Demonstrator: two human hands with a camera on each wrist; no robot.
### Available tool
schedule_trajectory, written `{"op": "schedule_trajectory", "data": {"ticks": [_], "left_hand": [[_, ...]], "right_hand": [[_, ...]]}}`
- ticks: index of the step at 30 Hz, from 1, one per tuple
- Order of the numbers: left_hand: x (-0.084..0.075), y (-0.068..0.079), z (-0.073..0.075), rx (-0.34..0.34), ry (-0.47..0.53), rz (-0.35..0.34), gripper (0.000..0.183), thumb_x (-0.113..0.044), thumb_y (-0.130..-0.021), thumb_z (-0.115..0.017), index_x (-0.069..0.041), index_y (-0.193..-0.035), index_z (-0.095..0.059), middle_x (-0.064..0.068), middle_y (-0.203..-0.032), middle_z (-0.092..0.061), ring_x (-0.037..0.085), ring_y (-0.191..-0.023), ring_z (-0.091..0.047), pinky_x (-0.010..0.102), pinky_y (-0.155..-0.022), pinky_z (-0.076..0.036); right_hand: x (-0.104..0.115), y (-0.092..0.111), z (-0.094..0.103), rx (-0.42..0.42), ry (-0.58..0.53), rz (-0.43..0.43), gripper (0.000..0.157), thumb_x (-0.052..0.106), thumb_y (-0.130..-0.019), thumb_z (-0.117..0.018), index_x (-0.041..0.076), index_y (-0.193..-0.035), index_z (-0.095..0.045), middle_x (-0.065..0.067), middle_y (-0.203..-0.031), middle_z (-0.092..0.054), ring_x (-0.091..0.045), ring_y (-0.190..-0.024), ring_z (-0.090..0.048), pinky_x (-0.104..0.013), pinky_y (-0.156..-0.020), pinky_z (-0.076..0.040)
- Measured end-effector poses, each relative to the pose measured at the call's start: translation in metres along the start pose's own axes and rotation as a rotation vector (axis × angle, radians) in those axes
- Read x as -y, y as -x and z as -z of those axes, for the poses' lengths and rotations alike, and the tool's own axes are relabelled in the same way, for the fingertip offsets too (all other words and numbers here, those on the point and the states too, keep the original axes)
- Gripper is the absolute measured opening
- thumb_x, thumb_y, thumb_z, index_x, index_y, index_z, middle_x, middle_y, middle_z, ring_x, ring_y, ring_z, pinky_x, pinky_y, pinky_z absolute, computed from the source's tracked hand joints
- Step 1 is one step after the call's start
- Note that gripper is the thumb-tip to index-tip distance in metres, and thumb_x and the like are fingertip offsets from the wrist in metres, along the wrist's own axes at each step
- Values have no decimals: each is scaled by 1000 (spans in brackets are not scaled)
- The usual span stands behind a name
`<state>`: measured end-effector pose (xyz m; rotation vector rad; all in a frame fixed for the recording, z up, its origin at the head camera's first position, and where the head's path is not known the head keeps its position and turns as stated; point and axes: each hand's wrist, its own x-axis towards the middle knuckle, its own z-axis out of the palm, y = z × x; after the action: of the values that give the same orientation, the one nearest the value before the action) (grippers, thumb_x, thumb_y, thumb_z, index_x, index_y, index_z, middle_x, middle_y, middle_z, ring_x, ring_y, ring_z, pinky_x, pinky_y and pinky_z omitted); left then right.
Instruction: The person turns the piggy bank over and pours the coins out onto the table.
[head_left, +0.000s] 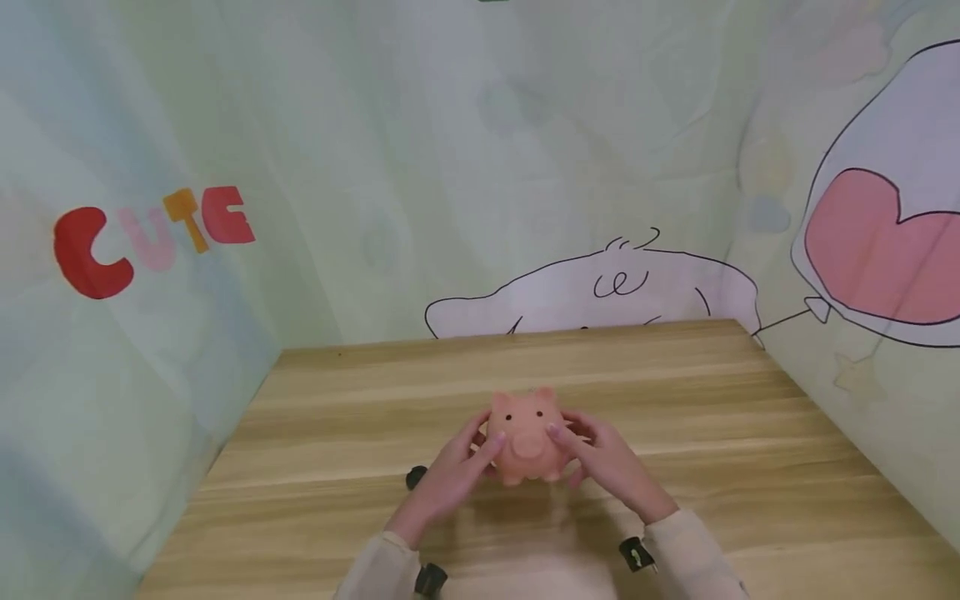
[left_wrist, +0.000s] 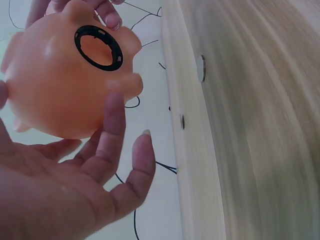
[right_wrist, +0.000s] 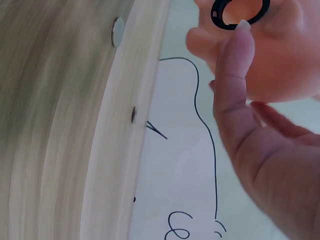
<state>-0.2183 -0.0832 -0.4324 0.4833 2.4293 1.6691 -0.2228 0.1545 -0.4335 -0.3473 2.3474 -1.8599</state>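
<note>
Pig [head_left: 528, 437] is held up off the table [head_left: 337, 408], above it and about midway between its left and right edges, face toward the wearer. Left hand [head_left: 453, 467]: gripping pig's flank, thumb on the cheek, fingers spread round the side; in the left wrist view the outermost finger stands away from the body. Right hand [head_left: 611, 462]: gripping the opposite flank, thumb on the other cheek; the right wrist view shows one finger reaching under, tip at the ring [left_wrist: 118, 61]. Ring is black, set in the belly among the feet, with orange showing inside it; whether the hole goes right through, cannot tell. Two discs [left_wrist: 201, 68], coin-like, lie on the table, one nearer its far edge than the other. Handling, estimated: pig probably hollow, thin-walled and light; smooth moulded skin, likely a little slippery where it rounds off; fairly stiff, though it may give slightly if squeezed. Contents unknown; loose ones could shift the balance. Best hold: a palm or several fingers on each flank at the widest part, as now, with light pressure. Avoid lifting by ears [head_left: 545, 395] or feet: small, rounded, poor purchase. Keep fingertips clear of the ring.
</note>
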Motion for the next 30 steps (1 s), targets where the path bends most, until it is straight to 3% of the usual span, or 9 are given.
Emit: {"op": "schedule_trajectory", "data": {"ticks": [5, 10, 15, 22, 30], "left_hand": [[3, 1, 3, -14, 66, -23, 71, -40, -94, -68, -20, -153, -35, 10, -124, -52, 23, -95, -59, 40, -83, -51], [9, 5, 6, -13, 110, -45, 82, -33, -82, -83, -33, -150, -38, 6, -137, -49, 23, -100, -60, 42, -90, -48], [12, 8, 10, -42, 114, -55, 85, -27, -77, -87, -34, -148, -41, 2, -141, -47, 22, -102, -60, 45, -91, -46], [9, 2, 11, -70, 170, -159, 98, -13, -68, -93, -35, -148, -40, -1, -144, -46, 28, -114, -56, 49, -92, -49], [10, 1, 6, -82, 140, -193, 99, -14, -68, -93, -35, -149, -39, -8, -149, -40, 24, -117, -54, 47, -92, -50]], "right_hand": [[-4, 4, 8, 71, -44, 78, 68, 23, -93, -71, -2, -148, -38, -29, -143, -45, -33, -108, -63, -37, -75, -58], [-9, 7, 7, 103, -56, 179, 78, 10, -85, -80, 1, -149, -37, -27, -148, -39, -37, -111, -61, -35, -87, -54], [-11, 6, 2, 122, -99, 222, 83, 6, -82, -82, 2, -150, -35, -25, -152, -36, -39, -115, -59, -37, -91, -53], [-9, 3, 0, 110, -69, 450, 90, -3, -80, -80, 9, -154, -31, -13, -158, -30, -36, -135, -42, -38, -103, -43], [-10, 5, 0, 88, -32, 467, 91, -2, -80, -80, 14, -155, -31, -8, -158, -31, -30, -137, -40, -37, -105, -40]]}}
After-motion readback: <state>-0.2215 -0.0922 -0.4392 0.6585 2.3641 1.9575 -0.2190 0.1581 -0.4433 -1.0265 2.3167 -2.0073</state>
